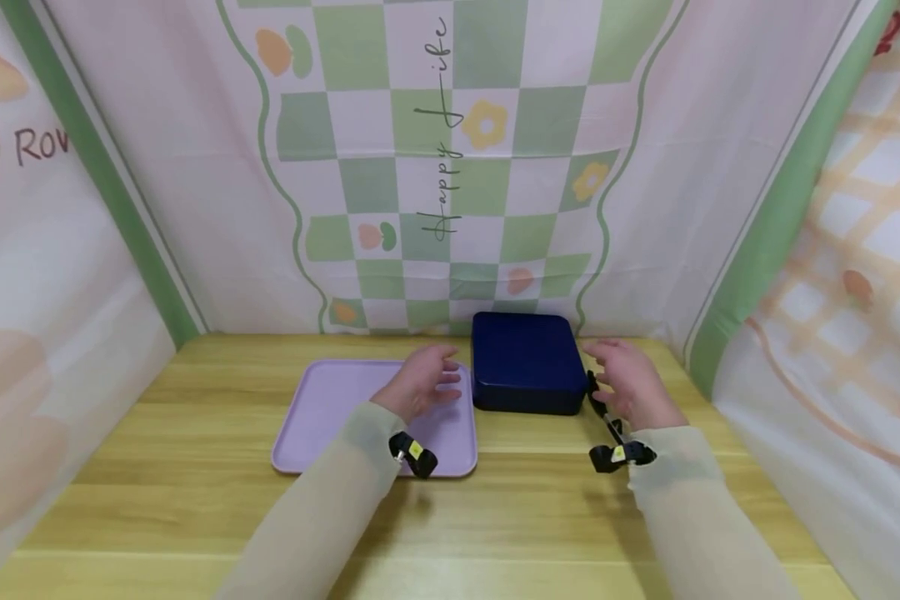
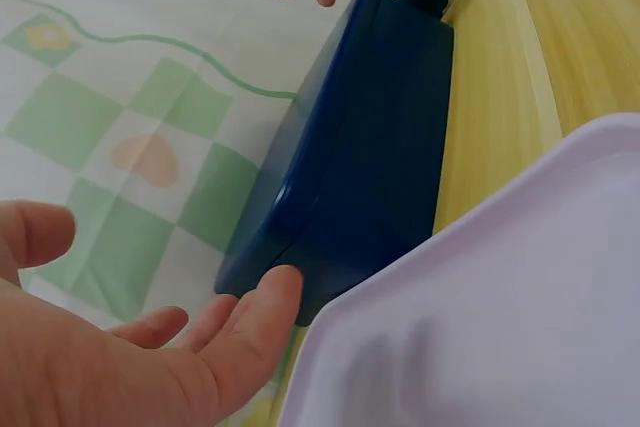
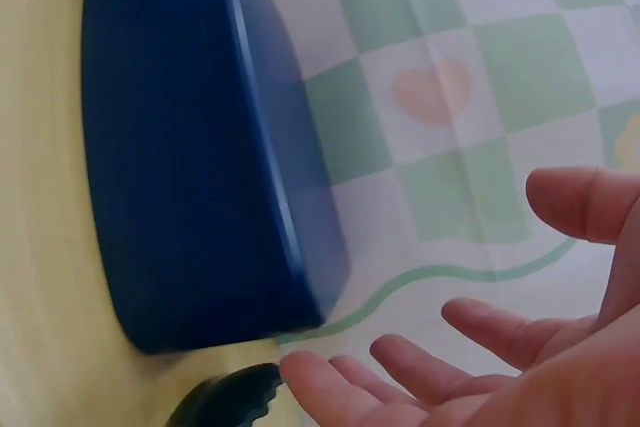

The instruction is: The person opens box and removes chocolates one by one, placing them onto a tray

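Note:
A dark blue box (image 1: 528,362) with rounded corners lies on the table against the back cloth. My left hand (image 1: 422,382) is at its left side, above a lilac tray (image 1: 311,425), with loosely bent fingers and nothing in the grasp. On the other side of the box, my right hand (image 1: 630,383) holds nothing, its fingers spread toward the box. In the right wrist view, the right fingertips (image 3: 305,372) are near the box's lower corner. A black object with a scalloped edge (image 3: 230,397) lies close to them on the table.
The wooden table (image 1: 157,450) ends at a checked cloth (image 1: 450,167) hanging behind it. Fabric side walls (image 1: 82,333) enclose the left and right. The tray's right rim is close to the box's left side. A small black camera (image 1: 622,454) is strapped to each wrist.

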The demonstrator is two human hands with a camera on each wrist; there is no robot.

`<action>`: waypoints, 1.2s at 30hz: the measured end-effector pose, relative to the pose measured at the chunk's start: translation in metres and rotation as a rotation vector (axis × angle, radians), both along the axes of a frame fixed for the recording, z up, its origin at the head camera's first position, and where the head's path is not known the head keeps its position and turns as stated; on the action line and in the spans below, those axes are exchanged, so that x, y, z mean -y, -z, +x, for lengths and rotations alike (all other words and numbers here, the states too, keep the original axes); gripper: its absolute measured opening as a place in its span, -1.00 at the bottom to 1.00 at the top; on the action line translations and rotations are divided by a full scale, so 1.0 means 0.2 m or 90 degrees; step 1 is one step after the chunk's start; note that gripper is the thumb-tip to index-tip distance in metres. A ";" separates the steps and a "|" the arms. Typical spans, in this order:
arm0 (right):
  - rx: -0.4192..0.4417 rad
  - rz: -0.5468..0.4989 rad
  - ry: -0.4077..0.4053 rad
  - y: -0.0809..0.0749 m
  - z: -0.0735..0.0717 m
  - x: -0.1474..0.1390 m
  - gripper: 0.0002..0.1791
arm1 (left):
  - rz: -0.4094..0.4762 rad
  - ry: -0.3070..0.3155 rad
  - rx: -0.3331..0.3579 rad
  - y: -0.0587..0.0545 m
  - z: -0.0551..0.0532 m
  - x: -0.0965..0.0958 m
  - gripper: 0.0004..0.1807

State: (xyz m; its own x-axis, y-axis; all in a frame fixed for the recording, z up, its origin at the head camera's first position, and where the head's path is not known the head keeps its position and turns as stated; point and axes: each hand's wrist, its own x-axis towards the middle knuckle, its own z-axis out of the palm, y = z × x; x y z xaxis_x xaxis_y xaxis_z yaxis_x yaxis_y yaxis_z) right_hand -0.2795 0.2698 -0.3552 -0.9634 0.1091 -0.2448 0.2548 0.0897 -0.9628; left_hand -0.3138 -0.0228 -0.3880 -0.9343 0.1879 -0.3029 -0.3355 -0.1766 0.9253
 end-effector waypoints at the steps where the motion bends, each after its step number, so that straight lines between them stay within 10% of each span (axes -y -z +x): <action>1: 0.008 -0.012 0.000 0.01 -0.01 0.00 -0.17 | 0.007 -0.001 0.003 0.00 0.00 -0.01 -0.40; 13: 0.039 -0.035 -0.044 0.09 -0.04 -0.02 -0.16 | 0.092 -0.009 0.027 0.05 -0.02 -0.07 -0.32; 36: 0.030 0.063 -0.083 0.10 -0.09 -0.02 -0.20 | 0.065 -0.005 0.027 0.04 -0.01 -0.12 -0.39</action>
